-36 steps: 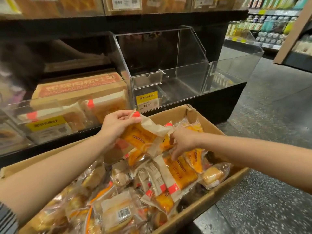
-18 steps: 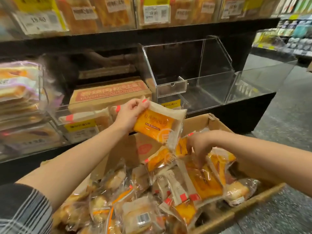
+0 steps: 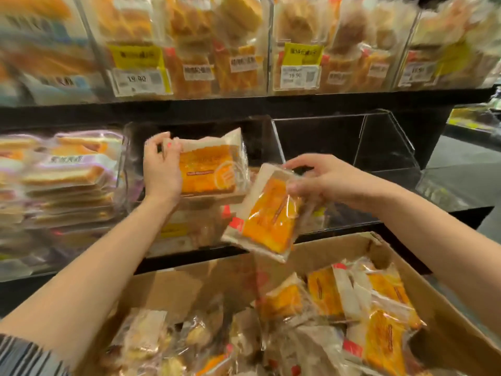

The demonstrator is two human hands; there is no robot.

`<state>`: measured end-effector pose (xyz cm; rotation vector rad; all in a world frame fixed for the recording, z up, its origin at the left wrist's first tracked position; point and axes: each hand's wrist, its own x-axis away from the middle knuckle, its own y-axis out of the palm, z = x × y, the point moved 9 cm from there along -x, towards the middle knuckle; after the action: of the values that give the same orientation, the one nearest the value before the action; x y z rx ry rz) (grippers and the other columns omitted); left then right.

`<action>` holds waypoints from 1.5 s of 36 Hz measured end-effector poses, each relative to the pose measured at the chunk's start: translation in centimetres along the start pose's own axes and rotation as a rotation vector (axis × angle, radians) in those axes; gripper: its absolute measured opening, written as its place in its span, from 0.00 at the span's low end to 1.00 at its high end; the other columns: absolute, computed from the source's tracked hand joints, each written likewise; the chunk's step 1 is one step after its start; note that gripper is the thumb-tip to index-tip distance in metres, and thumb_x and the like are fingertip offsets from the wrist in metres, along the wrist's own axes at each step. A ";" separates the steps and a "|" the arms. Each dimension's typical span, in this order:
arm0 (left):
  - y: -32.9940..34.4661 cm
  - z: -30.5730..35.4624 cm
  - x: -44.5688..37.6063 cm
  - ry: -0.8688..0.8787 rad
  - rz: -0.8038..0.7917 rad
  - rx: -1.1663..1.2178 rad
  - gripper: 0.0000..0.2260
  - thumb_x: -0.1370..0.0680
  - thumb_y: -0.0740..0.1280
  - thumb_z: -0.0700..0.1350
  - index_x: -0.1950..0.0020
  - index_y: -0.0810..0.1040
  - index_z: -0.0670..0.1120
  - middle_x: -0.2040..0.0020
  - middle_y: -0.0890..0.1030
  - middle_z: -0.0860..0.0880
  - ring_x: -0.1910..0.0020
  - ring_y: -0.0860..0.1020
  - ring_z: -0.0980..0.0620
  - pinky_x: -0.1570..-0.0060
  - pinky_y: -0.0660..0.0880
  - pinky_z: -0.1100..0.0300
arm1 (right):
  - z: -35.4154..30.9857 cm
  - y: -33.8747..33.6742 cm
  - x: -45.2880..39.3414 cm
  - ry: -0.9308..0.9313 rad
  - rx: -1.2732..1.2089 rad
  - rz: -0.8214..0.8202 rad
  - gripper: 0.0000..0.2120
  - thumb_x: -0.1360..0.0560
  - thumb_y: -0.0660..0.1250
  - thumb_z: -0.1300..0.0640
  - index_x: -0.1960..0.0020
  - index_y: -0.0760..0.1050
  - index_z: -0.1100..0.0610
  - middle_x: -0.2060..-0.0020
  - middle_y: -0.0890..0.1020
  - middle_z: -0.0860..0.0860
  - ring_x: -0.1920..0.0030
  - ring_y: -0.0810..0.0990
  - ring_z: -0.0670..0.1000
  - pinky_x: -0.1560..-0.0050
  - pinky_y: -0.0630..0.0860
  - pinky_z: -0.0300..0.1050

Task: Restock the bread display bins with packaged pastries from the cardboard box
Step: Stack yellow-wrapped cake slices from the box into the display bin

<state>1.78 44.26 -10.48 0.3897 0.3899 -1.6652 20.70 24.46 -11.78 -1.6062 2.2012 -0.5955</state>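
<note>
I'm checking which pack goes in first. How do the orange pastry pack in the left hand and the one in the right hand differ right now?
The left pack is up at the bin opening, lying roughly level; the right pack hangs lower, above the cardboard box, tilted steeply. The left hand grips its pack's left edge; the right hand pinches its pack's top. Both look like the same orange-printed clear wrapper.

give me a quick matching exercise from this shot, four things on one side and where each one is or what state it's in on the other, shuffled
Things
1. left hand
2. right hand
3. cardboard box
4. clear bin on the right

States
A. nothing visible inside it
B. holds an orange pastry pack up at the middle bin
C. full of packaged pastries, lowest in view
D. pinches a tilted orange pack above the box

Pairs: 1-B, 2-D, 3-C, 4-A
</note>
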 end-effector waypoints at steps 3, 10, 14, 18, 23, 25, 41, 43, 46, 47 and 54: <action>-2.4 -1.9 -0.9 -0.134 0.144 -0.070 0.16 0.18 0.57 0.45 0.32 0.68 0.40 0.42 0.73 0.47 0.44 0.72 0.51 0.54 0.67 0.72 | -0.9 -1.7 -1.1 -0.017 -0.226 0.223 0.19 0.24 0.67 0.59 0.34 0.71 0.52 0.50 0.81 0.52 0.58 0.85 0.48 0.65 0.80 0.40; -0.9 -3.4 -1.2 -0.245 -0.010 -0.356 0.26 0.19 0.58 0.41 0.23 0.54 0.42 0.24 0.60 0.41 0.27 0.61 0.41 0.30 0.59 0.52 | -1.0 -2.0 -3.5 0.004 -0.377 0.528 0.23 0.22 0.66 0.58 0.29 0.66 0.53 0.42 0.75 0.51 0.54 0.81 0.49 0.69 0.79 0.37; -0.1 -2.0 -0.2 0.002 -0.009 -0.572 0.34 0.22 0.64 0.41 0.22 0.48 0.47 0.22 0.47 0.43 0.24 0.47 0.42 0.26 0.51 0.45 | 0.2 -0.7 -5.1 0.062 -0.340 0.611 0.24 0.23 0.67 0.55 0.29 0.65 0.53 0.41 0.76 0.51 0.50 0.81 0.50 0.57 0.83 0.46; 2.2 -1.3 1.1 0.293 -0.123 -0.845 0.14 0.19 0.58 0.48 0.35 0.73 0.48 0.33 0.69 0.46 0.36 0.62 0.46 0.37 0.65 0.51 | 0.9 1.2 -6.9 0.125 -0.288 0.571 0.23 0.22 0.66 0.56 0.29 0.66 0.54 0.39 0.76 0.51 0.42 0.79 0.53 0.45 0.80 0.52; 3.3 -4.2 0.4 0.087 -0.374 -1.143 0.23 0.19 0.48 0.56 0.37 0.77 0.50 0.37 0.76 0.44 0.36 0.68 0.42 0.37 0.66 0.46 | -1.0 2.4 -8.1 0.157 0.539 0.537 0.23 0.22 0.65 0.52 0.29 0.65 0.56 0.35 0.72 0.54 0.40 0.77 0.53 0.46 0.77 0.47; 3.3 -5.0 0.6 0.012 -0.442 -1.174 0.25 0.19 0.46 0.60 0.31 0.73 0.51 0.31 0.73 0.44 0.31 0.65 0.41 0.32 0.62 0.44 | -3.2 3.5 -7.4 0.072 0.989 0.562 0.17 0.23 0.67 0.54 0.35 0.70 0.57 0.39 0.71 0.55 0.43 0.74 0.52 0.51 0.73 0.42; 3.5 -4.5 1.2 -0.061 -0.500 -1.287 0.27 0.19 0.46 0.60 0.24 0.60 0.47 0.25 0.60 0.42 0.26 0.57 0.39 0.31 0.57 0.41 | -0.2 7.8 -9.1 0.094 0.807 0.038 0.45 0.35 0.33 0.25 0.25 0.58 0.41 0.24 0.59 0.55 0.25 0.60 0.58 0.30 0.62 0.59; 3.5 -4.8 1.2 -0.079 -0.536 -1.285 0.28 0.19 0.45 0.61 0.24 0.58 0.49 0.25 0.62 0.43 0.26 0.58 0.39 0.30 0.57 0.40 | -0.3 7.5 -10.0 0.123 0.770 0.026 0.47 0.37 0.30 0.25 0.26 0.62 0.42 0.25 0.61 0.57 0.25 0.60 0.58 0.30 0.61 0.58; 3.6 -5.2 1.0 -0.087 -0.591 -1.312 0.29 0.20 0.43 0.62 0.23 0.57 0.49 0.24 0.61 0.43 0.26 0.59 0.39 0.28 0.52 0.38 | 0.2 7.2 -11.9 0.178 0.757 0.058 0.51 0.39 0.30 0.23 0.27 0.65 0.44 0.24 0.60 0.58 0.25 0.59 0.59 0.29 0.60 0.59; 3.6 -5.3 1.0 -0.084 -0.602 -1.309 0.29 0.20 0.43 0.62 0.23 0.57 0.49 0.24 0.61 0.43 0.26 0.58 0.39 0.28 0.52 0.39 | 0.5 7.1 -12.5 0.194 0.753 0.069 0.53 0.39 0.30 0.22 0.26 0.65 0.45 0.24 0.58 0.58 0.25 0.58 0.60 0.29 0.59 0.60; 3.5 -5.2 1.1 -0.091 -0.591 -1.253 0.33 0.21 0.46 0.65 0.23 0.51 0.45 0.24 0.60 0.42 0.25 0.55 0.39 0.28 0.55 0.43 | 1.8 6.9 -14.9 0.246 0.650 0.042 0.35 0.27 0.36 0.28 0.23 0.46 0.39 0.22 0.45 0.56 0.23 0.44 0.61 0.27 0.47 0.63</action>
<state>5.22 45.27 -15.70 -0.7975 1.4497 -1.6294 20.47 40.29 -16.47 -1.1835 1.8897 -1.3832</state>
